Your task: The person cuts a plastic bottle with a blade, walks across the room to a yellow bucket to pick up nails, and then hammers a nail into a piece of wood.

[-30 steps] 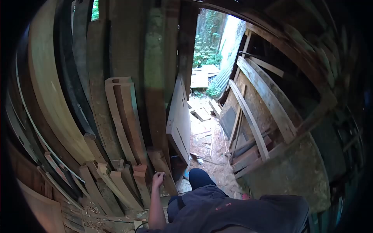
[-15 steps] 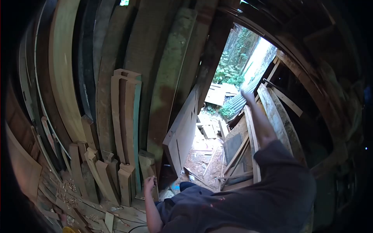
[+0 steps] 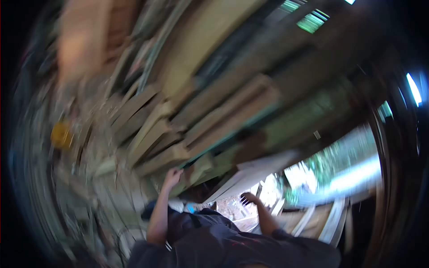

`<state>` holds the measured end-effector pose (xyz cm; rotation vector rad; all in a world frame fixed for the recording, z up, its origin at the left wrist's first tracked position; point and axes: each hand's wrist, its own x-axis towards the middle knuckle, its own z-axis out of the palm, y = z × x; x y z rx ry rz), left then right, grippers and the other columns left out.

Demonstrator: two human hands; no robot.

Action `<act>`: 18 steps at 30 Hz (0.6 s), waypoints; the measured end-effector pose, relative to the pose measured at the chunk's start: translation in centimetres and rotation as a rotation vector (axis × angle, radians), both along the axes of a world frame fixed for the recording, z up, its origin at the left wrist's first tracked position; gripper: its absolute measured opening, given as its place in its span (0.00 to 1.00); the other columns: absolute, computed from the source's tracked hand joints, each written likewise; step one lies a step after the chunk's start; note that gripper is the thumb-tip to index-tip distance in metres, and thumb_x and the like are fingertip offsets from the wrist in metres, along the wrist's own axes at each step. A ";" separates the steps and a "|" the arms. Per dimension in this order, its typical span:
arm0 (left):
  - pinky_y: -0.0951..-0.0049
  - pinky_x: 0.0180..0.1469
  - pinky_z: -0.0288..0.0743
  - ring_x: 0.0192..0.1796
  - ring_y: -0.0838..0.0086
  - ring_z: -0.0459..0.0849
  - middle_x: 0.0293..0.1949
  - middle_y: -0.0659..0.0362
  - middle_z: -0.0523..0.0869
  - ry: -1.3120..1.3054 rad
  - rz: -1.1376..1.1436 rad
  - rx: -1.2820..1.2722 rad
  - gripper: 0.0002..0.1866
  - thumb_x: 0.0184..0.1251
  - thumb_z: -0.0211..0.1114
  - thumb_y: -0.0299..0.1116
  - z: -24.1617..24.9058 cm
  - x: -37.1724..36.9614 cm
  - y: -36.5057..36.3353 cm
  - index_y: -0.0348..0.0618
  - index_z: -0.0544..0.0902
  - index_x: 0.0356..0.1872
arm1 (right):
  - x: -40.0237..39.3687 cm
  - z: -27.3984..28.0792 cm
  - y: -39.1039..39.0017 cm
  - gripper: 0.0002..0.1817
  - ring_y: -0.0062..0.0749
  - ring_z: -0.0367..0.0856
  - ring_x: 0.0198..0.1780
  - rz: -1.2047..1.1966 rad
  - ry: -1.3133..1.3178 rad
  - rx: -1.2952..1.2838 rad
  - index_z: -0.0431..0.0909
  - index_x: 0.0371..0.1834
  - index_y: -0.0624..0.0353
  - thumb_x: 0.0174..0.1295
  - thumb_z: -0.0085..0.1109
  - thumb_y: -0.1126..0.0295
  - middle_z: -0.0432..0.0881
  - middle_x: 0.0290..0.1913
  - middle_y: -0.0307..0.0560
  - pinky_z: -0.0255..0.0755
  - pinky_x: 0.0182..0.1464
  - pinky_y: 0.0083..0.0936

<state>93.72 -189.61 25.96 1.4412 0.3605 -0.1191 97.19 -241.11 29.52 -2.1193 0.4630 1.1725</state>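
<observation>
My left hand (image 3: 172,177) is raised, its fingers curled closed close to the ends of short wooden posts (image 3: 172,154); what it holds, if anything, is hidden. Behind those posts leans a long grooved timber (image 3: 234,111) with a teal side. Lower in the view, my right hand (image 3: 251,198) hangs with fingers apart, holding nothing. It overlaps the bright doorway ground, beside a pale wooden panel (image 3: 254,172). The view is smeared by motion.
Tall planks (image 3: 210,35) lean in a row along the wall. A yellow round object (image 3: 61,135) lies on the littered floor at left. Pale boards (image 3: 333,219) stand at lower right by the bright doorway, with greenery (image 3: 330,172) outside.
The view has swung left and tilted, so the doorway sits lower right. My right arm has come down from its outstretched reach by the boards. My left hand stays near the posts.
</observation>
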 end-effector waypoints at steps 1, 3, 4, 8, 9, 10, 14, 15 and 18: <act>0.67 0.30 0.71 0.27 0.72 0.80 0.23 0.55 0.83 0.033 0.147 0.120 0.17 0.67 0.65 0.44 1.1 -1.3 1.2 0.38 0.83 0.30 | -1.1 -0.5 3.4 0.20 0.39 0.86 0.33 0.060 0.106 0.087 0.78 0.54 0.61 0.71 0.51 0.57 0.86 0.39 0.54 0.83 0.34 0.34; 0.65 0.36 0.73 0.32 0.69 0.82 0.28 0.53 0.85 0.026 0.420 0.102 0.16 0.66 0.65 0.43 1.9 -4.6 3.2 0.38 0.82 0.32 | -3.3 -0.1 9.6 0.19 0.38 0.86 0.34 0.276 0.211 0.076 0.79 0.52 0.63 0.71 0.51 0.59 0.86 0.41 0.54 0.83 0.38 0.33; 0.65 0.37 0.74 0.34 0.69 0.83 0.30 0.53 0.85 0.020 0.477 0.082 0.15 0.66 0.65 0.42 0.8 -6.4 4.3 0.37 0.82 0.34 | -3.4 -1.6 10.4 0.17 0.37 0.86 0.35 0.373 0.223 0.051 0.79 0.50 0.64 0.71 0.52 0.61 0.85 0.40 0.53 0.82 0.39 0.32; 0.68 0.32 0.71 0.28 0.75 0.78 0.26 0.59 0.82 0.187 0.801 -0.085 0.14 0.67 0.64 0.40 1.3 -14.7 6.4 0.37 0.82 0.33 | -1.7 -0.9 12.8 0.14 0.35 0.84 0.32 0.542 0.218 0.090 0.78 0.47 0.66 0.71 0.51 0.64 0.84 0.37 0.54 0.81 0.35 0.29; 0.70 0.32 0.71 0.28 0.76 0.78 0.27 0.59 0.83 0.232 0.839 -0.142 0.14 0.67 0.63 0.40 3.2 -17.3 6.4 0.37 0.83 0.34 | -1.0 -0.8 12.4 0.14 0.35 0.84 0.31 0.544 0.166 0.095 0.78 0.46 0.66 0.71 0.51 0.65 0.84 0.36 0.54 0.80 0.33 0.28; 0.71 0.32 0.71 0.29 0.77 0.78 0.28 0.60 0.83 0.270 0.901 -0.121 0.13 0.68 0.62 0.40 0.9 -19.4 6.4 0.39 0.83 0.35 | -0.6 -0.2 12.1 0.13 0.35 0.83 0.30 0.494 0.107 0.125 0.77 0.45 0.66 0.71 0.51 0.66 0.83 0.35 0.54 0.80 0.32 0.29; 0.74 0.34 0.71 0.32 0.79 0.78 0.32 0.61 0.83 0.383 1.045 -0.186 0.13 0.67 0.60 0.41 -1.9 -24.0 8.0 0.42 0.85 0.39 | 2.0 1.7 12.0 0.13 0.37 0.82 0.28 0.382 0.061 0.052 0.75 0.42 0.67 0.70 0.48 0.66 0.82 0.32 0.54 0.78 0.29 0.30; 0.75 0.34 0.71 0.33 0.79 0.78 0.33 0.61 0.83 0.416 1.059 -0.249 0.13 0.67 0.60 0.41 -0.4 -24.8 8.6 0.43 0.85 0.40 | 2.3 1.8 11.9 0.13 0.38 0.81 0.28 0.387 0.055 -0.021 0.75 0.42 0.67 0.70 0.48 0.66 0.82 0.32 0.55 0.78 0.29 0.30; 0.75 0.34 0.72 0.31 0.78 0.79 0.34 0.60 0.85 0.424 1.089 -0.284 0.15 0.66 0.60 0.41 -1.7 -26.6 11.2 0.40 0.84 0.40 | 1.8 1.8 12.0 0.13 0.35 0.82 0.26 0.274 0.062 -0.069 0.75 0.41 0.66 0.66 0.49 0.65 0.82 0.31 0.54 0.77 0.26 0.28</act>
